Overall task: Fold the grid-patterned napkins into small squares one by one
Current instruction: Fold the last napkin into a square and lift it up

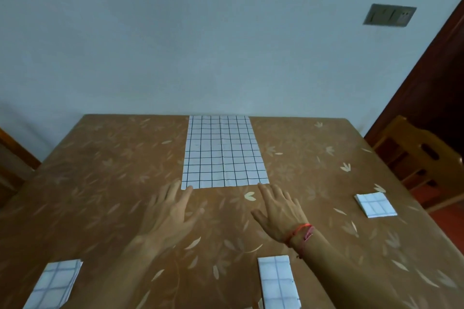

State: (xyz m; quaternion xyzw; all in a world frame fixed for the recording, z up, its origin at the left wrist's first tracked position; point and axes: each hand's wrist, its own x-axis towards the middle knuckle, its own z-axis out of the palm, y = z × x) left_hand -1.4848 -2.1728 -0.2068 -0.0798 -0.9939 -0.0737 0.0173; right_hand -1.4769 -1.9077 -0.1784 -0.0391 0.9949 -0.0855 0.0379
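Note:
A white napkin with a dark grid (223, 152) lies spread flat at the far middle of the table. My left hand (170, 211) reaches forward with straight fingers, its fingertips touching the napkin's near left corner. My right hand (278, 209), a red string on its wrist, stretches out flat with its fingertips at the napkin's near right corner. Neither hand holds anything. A folded napkin square (375, 204) lies at the right. A folded stack (54, 283) lies at the near left. Another folded napkin (278, 282) lies near the front edge.
The table (100, 183) wears a brown cloth with a leaf pattern and stands against a pale wall. A wooden chair (416, 158) stands past the right edge, beside a dark door frame (439, 63).

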